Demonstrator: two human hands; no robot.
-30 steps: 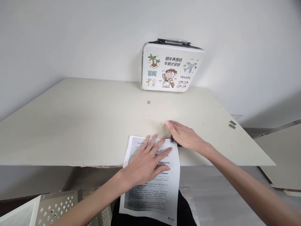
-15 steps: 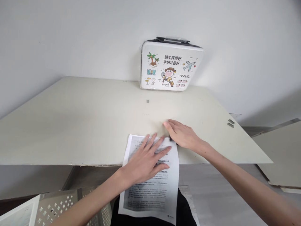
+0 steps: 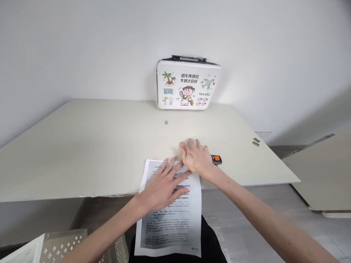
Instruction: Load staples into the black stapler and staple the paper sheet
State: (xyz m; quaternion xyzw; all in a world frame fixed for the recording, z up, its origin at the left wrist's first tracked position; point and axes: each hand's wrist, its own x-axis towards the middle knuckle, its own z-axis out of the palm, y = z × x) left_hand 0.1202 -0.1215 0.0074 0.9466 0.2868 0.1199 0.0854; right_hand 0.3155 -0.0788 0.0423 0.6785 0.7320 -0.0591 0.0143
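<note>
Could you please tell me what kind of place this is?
Probably an indoor room, perhaps in a home or small office: a pale table with a printed sheet partly on it, a decorated case at its back, and a plain wall.

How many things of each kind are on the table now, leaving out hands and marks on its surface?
Carrying case: 1
Printed paper: 1 visible sheet; any beneath can't be told
Stapler: 1, mostly hidden by the right hand
Small grey pieces: 3
Total: 6 visible
</note>
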